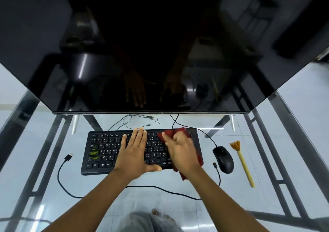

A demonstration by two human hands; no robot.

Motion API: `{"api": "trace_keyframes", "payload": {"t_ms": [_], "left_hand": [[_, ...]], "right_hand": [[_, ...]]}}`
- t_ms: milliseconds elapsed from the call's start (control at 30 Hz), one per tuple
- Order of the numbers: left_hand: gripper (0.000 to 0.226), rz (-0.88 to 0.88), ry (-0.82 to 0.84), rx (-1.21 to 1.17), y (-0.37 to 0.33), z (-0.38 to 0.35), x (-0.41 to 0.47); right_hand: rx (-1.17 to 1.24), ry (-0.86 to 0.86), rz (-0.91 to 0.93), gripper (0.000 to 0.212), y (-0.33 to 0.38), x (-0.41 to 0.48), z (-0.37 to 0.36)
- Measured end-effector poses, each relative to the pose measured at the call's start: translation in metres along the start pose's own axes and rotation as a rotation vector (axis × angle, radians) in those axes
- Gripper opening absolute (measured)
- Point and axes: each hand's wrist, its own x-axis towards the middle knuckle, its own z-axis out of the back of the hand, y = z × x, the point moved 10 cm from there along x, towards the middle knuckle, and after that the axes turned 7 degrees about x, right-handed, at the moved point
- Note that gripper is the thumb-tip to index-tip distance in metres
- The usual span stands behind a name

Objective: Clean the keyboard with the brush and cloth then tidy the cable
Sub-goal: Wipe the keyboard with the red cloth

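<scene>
A black keyboard [105,151] lies on the glass desk, just in front of the monitor. My left hand [135,151] rests flat on its middle keys, fingers spread. My right hand [181,149] is closed on a dark red cloth [175,133] and presses it onto the keyboard's right end. A yellow brush [243,160] with an orange tuft lies on the glass to the right of the mouse, untouched. A loose black cable [61,180] with a USB plug loops from the left of the keyboard round the front to the right.
A big dark monitor [160,44] overhangs the desk's far half. A black mouse [223,158] sits between keyboard and brush. Thin wires [124,123] lie behind the keyboard. The glass desk top [293,142] shows metal frame bars and my knees beneath.
</scene>
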Motion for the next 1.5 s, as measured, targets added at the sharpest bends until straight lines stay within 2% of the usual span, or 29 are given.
{"api": "trace_keyframes", "payload": {"t_ms": [33, 67, 100, 133, 167, 233, 300, 367, 433, 467, 500, 600, 633, 767, 800, 867, 933, 967, 1033, 1100, 1133, 1167, 1200, 1267, 1300, 1367, 1400, 1433, 1500], "left_hand": [[0.139, -0.002, 0.003, 0.002, -0.001, 0.000, 0.000], [0.138, -0.005, 0.008, 0.007, -0.002, 0.000, 0.000], [0.138, -0.006, 0.011, 0.009, -0.002, 0.000, 0.000], [0.138, -0.007, 0.013, 0.009, -0.002, 0.000, -0.001], [0.138, -0.006, 0.012, 0.007, -0.001, 0.000, -0.002], [0.138, 0.002, 0.009, -0.002, 0.000, -0.001, -0.001], [0.138, -0.002, 0.018, -0.005, -0.001, 0.000, -0.001], [0.138, -0.005, 0.030, 0.004, -0.002, 0.001, -0.001], [0.138, -0.005, 0.040, 0.010, -0.002, 0.001, -0.001], [0.138, -0.004, 0.041, 0.008, -0.002, 0.001, -0.001], [0.139, -0.003, 0.040, 0.006, -0.002, 0.001, -0.002], [0.139, 0.000, 0.045, -0.005, -0.001, -0.002, -0.002], [0.139, -0.002, 0.050, -0.005, -0.001, -0.002, -0.001], [0.140, -0.001, 0.049, 0.010, -0.001, -0.001, -0.001], [0.141, -0.001, 0.050, 0.014, -0.001, -0.001, -0.001], [0.140, 0.007, 0.052, 0.025, 0.000, -0.002, -0.002], [0.139, 0.001, 0.054, 0.034, 0.001, -0.002, -0.001], [0.139, -0.005, 0.053, 0.036, 0.000, -0.002, -0.001], [0.138, -0.011, 0.052, 0.042, -0.001, -0.002, 0.000], [0.138, -0.014, 0.054, 0.050, -0.001, -0.004, -0.001], [0.138, -0.013, 0.052, 0.057, -0.001, -0.004, -0.001], [0.139, -0.010, 0.050, 0.067, -0.001, -0.004, -0.001], [0.139, -0.007, 0.048, 0.072, -0.001, -0.004, 0.000], [0.140, -0.008, 0.052, 0.068, -0.001, -0.003, 0.001], [0.140, -0.009, 0.056, 0.064, -0.002, -0.003, 0.001], [0.139, -0.012, 0.060, 0.060, -0.002, -0.003, 0.001], [0.139, -0.014, 0.060, 0.061, -0.002, -0.003, 0.000], [0.139, -0.013, 0.055, 0.062, -0.002, -0.004, -0.001], [0.139, -0.009, 0.043, 0.065, -0.001, -0.004, 0.000]], "right_hand": [[0.124, -0.108, -0.116, 0.027, -0.022, 0.006, 0.016], [0.041, -0.178, -0.237, 0.030, -0.036, 0.011, 0.030], [0.153, -0.265, -0.353, 0.030, -0.050, 0.010, 0.040], [0.081, -0.294, -0.349, 0.029, -0.047, 0.012, 0.044], [0.099, -0.231, -0.326, 0.028, -0.041, 0.013, 0.033], [-0.008, -0.022, -0.140, 0.028, -0.008, 0.005, -0.005], [0.045, 0.059, -0.054, 0.036, 0.007, 0.001, -0.009], [0.079, -0.090, -0.171, 0.039, -0.021, 0.014, 0.022], [0.089, -0.227, -0.399, 0.043, -0.052, 0.013, 0.045], [0.057, -0.251, -0.392, 0.043, -0.050, 0.009, 0.040], [0.117, -0.208, -0.357, 0.045, -0.040, 0.004, 0.025], [0.046, 0.122, -0.088, 0.039, 0.014, -0.013, -0.012], [0.101, 0.115, -0.134, 0.042, 0.008, -0.009, -0.004], [0.272, -0.219, -0.481, 0.050, -0.059, -0.009, 0.041], [0.221, -0.194, -0.450, 0.052, -0.051, -0.013, 0.034], [0.152, 0.022, -0.263, 0.052, -0.014, -0.021, -0.002], [0.087, 0.151, -0.096, 0.049, 0.012, -0.030, -0.006], [0.038, 0.129, -0.058, 0.048, 0.007, -0.027, 0.003], [-0.066, -0.044, -0.095, 0.043, -0.021, -0.024, 0.043], [-0.151, -0.128, -0.117, 0.039, -0.041, -0.032, 0.054], [-0.174, -0.113, -0.046, 0.035, -0.031, -0.038, 0.046], [-0.133, -0.012, 0.050, 0.021, -0.016, -0.047, 0.024], [-0.221, 0.137, 0.178, 0.018, 0.002, -0.063, 0.002], [-0.349, 0.242, 0.381, 0.053, 0.005, -0.076, -0.007], [-0.314, 0.197, 0.314, 0.057, -0.011, -0.067, 0.006], [-0.268, -0.050, 0.185, 0.058, -0.031, -0.057, 0.043], [-0.252, -0.066, 0.149, 0.055, -0.032, -0.060, 0.044], [-0.242, -0.033, 0.152, 0.054, -0.024, -0.064, 0.035], [-0.255, 0.127, 0.334, 0.056, 0.000, -0.077, 0.009]]}}
